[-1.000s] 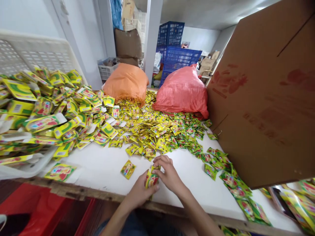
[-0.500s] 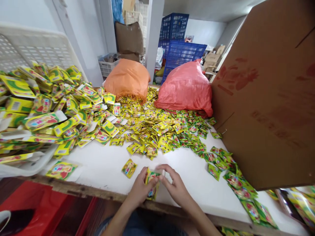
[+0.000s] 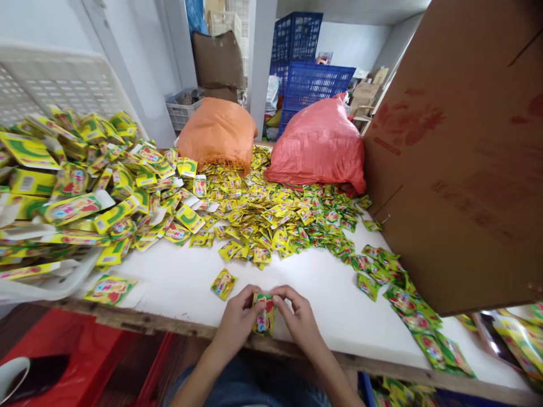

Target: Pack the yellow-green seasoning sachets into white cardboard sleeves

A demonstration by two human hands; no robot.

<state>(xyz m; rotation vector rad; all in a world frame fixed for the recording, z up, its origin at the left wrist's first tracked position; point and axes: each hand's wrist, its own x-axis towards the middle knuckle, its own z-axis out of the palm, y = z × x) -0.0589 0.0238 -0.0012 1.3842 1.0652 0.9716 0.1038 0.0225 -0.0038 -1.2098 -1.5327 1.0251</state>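
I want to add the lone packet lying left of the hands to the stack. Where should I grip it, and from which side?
The lone packet lies flat on the white table, clear of the pile and tilted cornerwise. Probably best to come from above with the left hand, which is nearest, and pinch its near corner or edge between thumb and fingertip, since a flat sachet offers no other raised part.

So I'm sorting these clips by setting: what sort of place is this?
Probably a small packing or storage room: loose sachets heaped on a white table, stacked blue crates behind, and a large cardboard box alongside.
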